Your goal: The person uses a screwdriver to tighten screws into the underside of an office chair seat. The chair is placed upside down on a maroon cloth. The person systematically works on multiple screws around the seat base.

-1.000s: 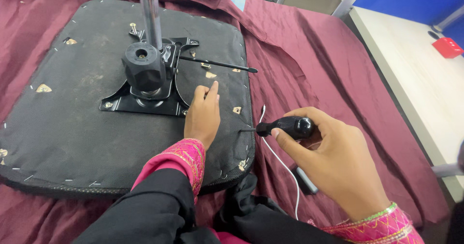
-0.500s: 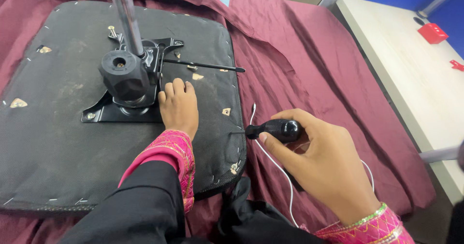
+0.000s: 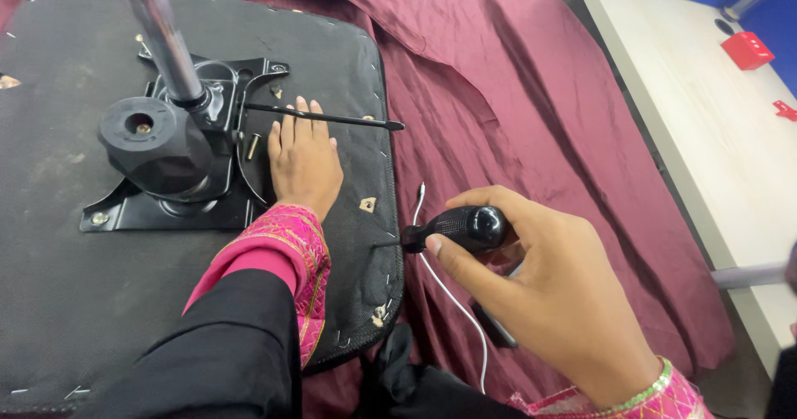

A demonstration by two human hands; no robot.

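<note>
Screwdriver (image 3: 457,228) in right hand (image 3: 548,294)

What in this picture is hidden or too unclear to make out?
Head view:
- Tool tip: the right hand grips a black handle; its shaft end is lost against the dark seat base.
- White cable: lower end covered by the hand and dark cloth.
- Metal pole: top cut off by the frame edge.
- Left hand: palm side hidden.

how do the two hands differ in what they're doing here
The left hand lies flat, palm down, fingers stretched out on the black seat underside beside the metal bracket; the right hand is curled around a black tool handle. The left holds nothing; the right grips. The left is over the seat, the right over the maroon cloth. Both wear pink embroidered cuffs.
</note>
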